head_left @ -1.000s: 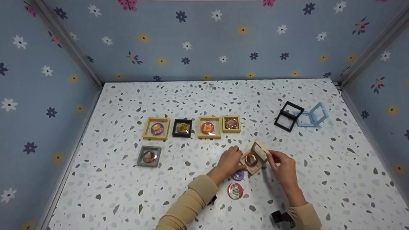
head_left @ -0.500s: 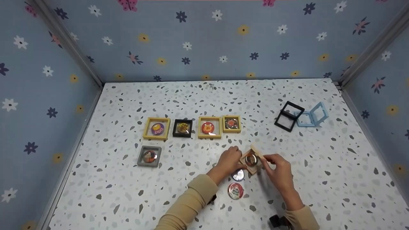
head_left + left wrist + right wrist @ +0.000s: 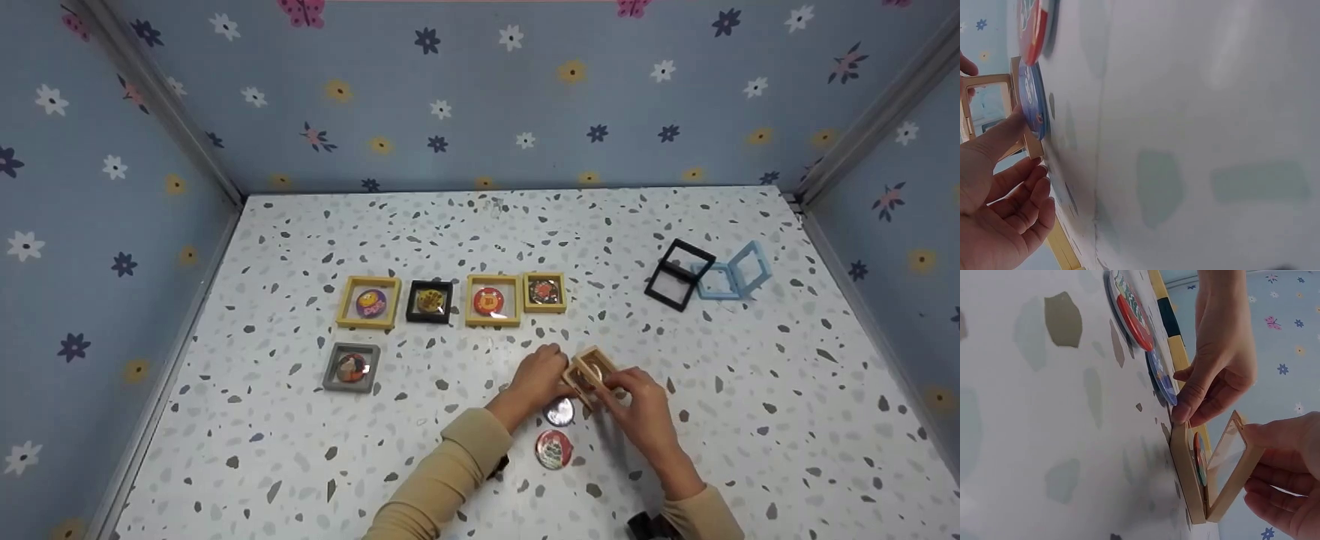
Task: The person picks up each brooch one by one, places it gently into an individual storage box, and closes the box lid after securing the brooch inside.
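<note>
A tan hinged display frame [image 3: 1188,472] stands partly open on the table with a round badge [image 3: 1201,458] inside. My left hand [image 3: 538,379] pinches the frame's base at its left corner, thumb on top in the left wrist view. The tilted lid [image 3: 1237,475], with its clear window, is pinched between my right thumb and fingers; the right hand [image 3: 643,411] is at the frame's right side. Just below the frame lie a blue-purple badge [image 3: 559,412], close to my left thumb, and a red badge with a green tree pattern [image 3: 553,449].
Yellow frames [image 3: 368,302], a small black frame [image 3: 430,301] and a grey frame [image 3: 352,367], each with a badge, lie to the left and behind. At the right back, an opened black frame [image 3: 680,274] overlaps an opened light blue frame [image 3: 731,273]. Patterned walls [image 3: 480,90] enclose the table.
My right hand has moved left, swinging the tan frame's lid down over the badge from its wider opening. The left hand has stayed at the base.
</note>
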A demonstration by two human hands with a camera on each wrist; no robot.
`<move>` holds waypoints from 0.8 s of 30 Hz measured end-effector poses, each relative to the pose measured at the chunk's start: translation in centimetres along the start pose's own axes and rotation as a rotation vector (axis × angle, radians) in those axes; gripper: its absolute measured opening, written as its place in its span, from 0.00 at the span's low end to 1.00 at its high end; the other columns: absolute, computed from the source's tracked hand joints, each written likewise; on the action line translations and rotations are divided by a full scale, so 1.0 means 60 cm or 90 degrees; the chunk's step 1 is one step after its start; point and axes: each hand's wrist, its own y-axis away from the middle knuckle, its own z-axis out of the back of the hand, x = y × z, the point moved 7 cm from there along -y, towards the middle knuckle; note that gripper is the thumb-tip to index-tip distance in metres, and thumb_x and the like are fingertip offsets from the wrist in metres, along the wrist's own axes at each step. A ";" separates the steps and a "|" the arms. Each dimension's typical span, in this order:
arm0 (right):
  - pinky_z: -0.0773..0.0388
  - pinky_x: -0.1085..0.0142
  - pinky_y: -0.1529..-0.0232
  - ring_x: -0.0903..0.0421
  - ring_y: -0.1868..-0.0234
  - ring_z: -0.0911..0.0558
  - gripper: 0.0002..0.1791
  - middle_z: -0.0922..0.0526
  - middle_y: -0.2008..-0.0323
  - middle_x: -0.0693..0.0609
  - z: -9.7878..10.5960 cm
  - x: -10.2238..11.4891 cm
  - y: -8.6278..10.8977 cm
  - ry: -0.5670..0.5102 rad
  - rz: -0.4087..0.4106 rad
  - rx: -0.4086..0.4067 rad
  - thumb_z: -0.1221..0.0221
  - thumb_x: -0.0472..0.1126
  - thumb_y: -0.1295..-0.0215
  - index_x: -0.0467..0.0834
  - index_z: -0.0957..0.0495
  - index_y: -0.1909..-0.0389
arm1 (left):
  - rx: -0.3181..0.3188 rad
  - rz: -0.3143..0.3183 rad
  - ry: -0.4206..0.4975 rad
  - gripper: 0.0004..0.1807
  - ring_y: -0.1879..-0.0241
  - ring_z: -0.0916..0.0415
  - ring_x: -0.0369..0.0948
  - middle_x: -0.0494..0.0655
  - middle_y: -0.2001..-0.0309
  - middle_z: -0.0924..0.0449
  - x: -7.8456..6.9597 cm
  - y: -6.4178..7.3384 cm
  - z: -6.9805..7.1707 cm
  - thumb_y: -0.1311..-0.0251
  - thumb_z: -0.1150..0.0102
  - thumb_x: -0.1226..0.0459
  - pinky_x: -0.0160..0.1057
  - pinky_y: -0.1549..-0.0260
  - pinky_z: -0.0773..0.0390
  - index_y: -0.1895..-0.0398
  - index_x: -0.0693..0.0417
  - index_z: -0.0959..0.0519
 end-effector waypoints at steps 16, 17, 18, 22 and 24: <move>0.29 0.62 0.71 0.56 0.70 0.28 0.05 0.24 0.74 0.53 -0.032 0.008 0.005 0.082 0.016 0.069 0.33 0.36 0.56 0.41 0.21 0.79 | 0.004 -0.011 -0.038 0.19 0.71 0.33 0.40 0.45 0.72 0.31 -0.002 -0.003 -0.003 0.58 0.34 0.51 0.34 0.71 0.30 0.71 0.57 0.23; 0.29 0.62 0.71 0.56 0.70 0.28 0.05 0.25 0.74 0.53 -0.034 0.008 0.005 0.088 0.017 0.073 0.33 0.36 0.56 0.41 0.20 0.79 | 0.007 -0.008 -0.036 0.19 0.71 0.33 0.40 0.45 0.72 0.31 -0.002 -0.002 -0.003 0.58 0.34 0.51 0.34 0.71 0.30 0.71 0.57 0.23; 0.29 0.63 0.71 0.56 0.70 0.28 0.05 0.25 0.73 0.53 -0.036 0.007 0.006 0.094 0.016 0.077 0.33 0.36 0.56 0.41 0.20 0.79 | 0.010 -0.006 -0.036 0.19 0.70 0.33 0.40 0.45 0.71 0.31 -0.001 -0.002 -0.004 0.58 0.34 0.51 0.34 0.71 0.30 0.70 0.57 0.23; 0.28 0.63 0.70 0.57 0.69 0.29 0.05 0.25 0.73 0.53 -0.042 0.006 0.007 0.113 0.007 0.095 0.33 0.36 0.56 0.40 0.19 0.76 | 0.023 0.006 -0.027 0.19 0.70 0.33 0.40 0.45 0.71 0.31 0.000 -0.003 -0.004 0.58 0.35 0.52 0.34 0.70 0.30 0.69 0.57 0.23; 0.28 0.63 0.69 0.56 0.69 0.28 0.06 0.24 0.72 0.52 -0.044 0.007 0.007 0.117 0.002 0.101 0.33 0.35 0.56 0.41 0.18 0.75 | 0.030 0.014 -0.022 0.19 0.69 0.33 0.40 0.45 0.70 0.31 0.001 -0.003 -0.005 0.57 0.35 0.52 0.34 0.69 0.30 0.69 0.57 0.23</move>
